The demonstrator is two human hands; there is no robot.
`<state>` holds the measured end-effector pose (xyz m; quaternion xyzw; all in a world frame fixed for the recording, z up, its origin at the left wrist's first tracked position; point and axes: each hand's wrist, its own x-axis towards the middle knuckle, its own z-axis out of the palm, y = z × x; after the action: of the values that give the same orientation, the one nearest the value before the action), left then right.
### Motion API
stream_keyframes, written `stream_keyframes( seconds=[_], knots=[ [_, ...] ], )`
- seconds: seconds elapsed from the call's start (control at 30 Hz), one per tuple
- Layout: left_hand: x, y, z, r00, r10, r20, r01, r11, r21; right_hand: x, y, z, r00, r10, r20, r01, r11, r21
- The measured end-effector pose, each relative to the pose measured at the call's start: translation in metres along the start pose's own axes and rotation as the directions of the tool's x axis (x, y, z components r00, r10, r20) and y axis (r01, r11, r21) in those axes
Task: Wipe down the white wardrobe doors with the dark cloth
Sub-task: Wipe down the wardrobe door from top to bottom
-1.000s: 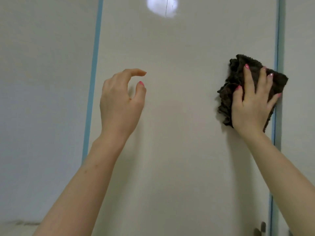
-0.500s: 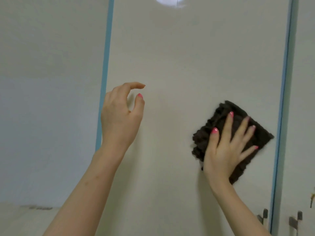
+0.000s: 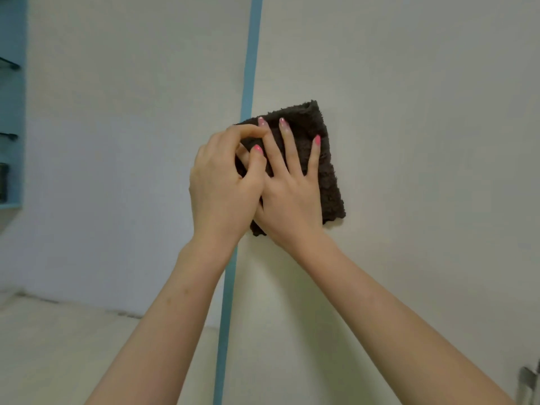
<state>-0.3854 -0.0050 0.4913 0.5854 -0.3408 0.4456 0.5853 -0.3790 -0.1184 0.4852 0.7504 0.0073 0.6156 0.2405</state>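
Leftward now, right hand [image 3: 287, 197] flattens fluffy dark cloth [image 3: 324, 159]; left hand [image 3: 222, 185] pinches it.

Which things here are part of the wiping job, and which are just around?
Job: dark brown fluffy cloth; white wardrobe door; right hand; left hand.
Around: blue edge strip; blue shelf unit; metal handle.

Dark cloth [image 3: 323, 159]: a brown, fluffy, folded square, lying flat and slightly tilted against the white wardrobe door [image 3: 409, 141], its left corner overlapping the blue vertical strip [image 3: 248, 83] bordering that door. The door's white surface is extending right of the strip.
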Motion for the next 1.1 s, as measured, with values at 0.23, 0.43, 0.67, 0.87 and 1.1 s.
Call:
stream_keyframes(
  seconds=[0.23,0.43,0.67,0.87,1.1],
  knots=[
    [-0.017,-0.018,-0.001,0.997,-0.054,0.057,0.053,0.998,0.018,-0.135,-0.032,0.004,0.907,-0.379,0.182,0.37,0.925,0.083],
    [-0.038,-0.015,0.001,0.989,0.002,0.148,-0.007,0.999,0.035,-0.196,-0.008,-0.006,0.767,-0.555,0.323,0.57,0.82,0.054],
    [-0.067,-0.016,0.01,0.988,0.044,0.145,-0.048,0.999,0.021,-0.102,0.071,-0.033,0.958,-0.271,0.095,0.282,0.951,-0.13],
    [-0.087,-0.002,0.023,0.994,-0.015,0.105,0.017,1.0,-0.015,-0.073,0.096,-0.045,1.0,0.021,-0.015,-0.023,0.991,-0.131],
    [-0.108,0.02,0.034,0.994,-0.057,0.097,0.065,0.995,-0.081,-0.196,0.085,-0.041,0.793,-0.547,0.267,0.555,0.83,0.054]
  ],
)
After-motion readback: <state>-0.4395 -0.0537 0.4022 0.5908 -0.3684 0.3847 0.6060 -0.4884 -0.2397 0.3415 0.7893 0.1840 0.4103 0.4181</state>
